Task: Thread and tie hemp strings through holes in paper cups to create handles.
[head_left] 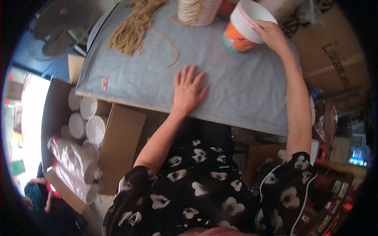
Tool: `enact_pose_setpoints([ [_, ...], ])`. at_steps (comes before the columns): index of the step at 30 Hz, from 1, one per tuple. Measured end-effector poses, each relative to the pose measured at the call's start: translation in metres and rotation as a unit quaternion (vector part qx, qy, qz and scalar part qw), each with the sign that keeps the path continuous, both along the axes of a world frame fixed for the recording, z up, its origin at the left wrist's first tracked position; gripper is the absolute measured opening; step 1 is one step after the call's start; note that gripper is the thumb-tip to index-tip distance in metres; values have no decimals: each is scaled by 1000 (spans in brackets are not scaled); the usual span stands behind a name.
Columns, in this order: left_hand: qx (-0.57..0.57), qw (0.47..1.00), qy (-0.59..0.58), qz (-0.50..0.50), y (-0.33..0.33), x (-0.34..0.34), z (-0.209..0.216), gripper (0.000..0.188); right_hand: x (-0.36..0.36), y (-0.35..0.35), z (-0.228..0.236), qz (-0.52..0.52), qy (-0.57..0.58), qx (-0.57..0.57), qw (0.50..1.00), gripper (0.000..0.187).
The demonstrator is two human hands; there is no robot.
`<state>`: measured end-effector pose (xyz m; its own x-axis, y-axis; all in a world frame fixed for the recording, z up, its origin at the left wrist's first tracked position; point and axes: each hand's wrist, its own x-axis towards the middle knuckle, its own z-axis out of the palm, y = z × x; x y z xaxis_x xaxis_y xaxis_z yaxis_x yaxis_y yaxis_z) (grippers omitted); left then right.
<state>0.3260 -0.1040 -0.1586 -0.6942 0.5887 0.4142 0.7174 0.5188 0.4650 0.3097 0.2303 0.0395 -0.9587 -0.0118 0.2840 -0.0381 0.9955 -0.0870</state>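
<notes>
My left hand (189, 89) lies flat on the grey covered table (236, 84), fingers spread and holding nothing. At the far right of the table, my right hand (272, 36) grips the rim of a stack of nested paper buckets (241, 37), white at the top with an orange and teal printed side. The stack is tilted, its open mouth turned up to the right. Beyond my left hand lies a bundle of tan twisted cord (136, 29), with one loose strand (171, 45) trailing toward the hand.
Another stack of white cups (198, 11) with cords over it stands at the far edge. A small reddish scrap (105, 83) lies at left. An open cardboard box (118, 145) below holds white tubs and wrapped stacks. Large cartons (330, 55) stand at right. Another person (41, 192) is at lower left.
</notes>
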Motion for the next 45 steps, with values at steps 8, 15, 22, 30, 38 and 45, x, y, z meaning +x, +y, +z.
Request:
enact_pose_setpoints([
  [8,-18,1000,2,-9,8,0,8,50,18,5,6,-79,111,24,990,21],
  [15,-10,1000,11,-21,15,-2,13,50,28,6,35,-67,322,56,943,20],
  [22,-36,999,7,-3,5,4,11,51,80,-112,34,96,404,28,909,17],
  [30,-46,999,12,-14,11,3,18,50,46,-105,-74,112,287,45,950,20],
  [38,-37,999,8,-16,13,3,16,50,32,-57,-88,-16,275,25,961,13],
  [45,-42,999,4,-12,8,4,18,49,49,-108,-129,-65,313,-132,938,9],
])
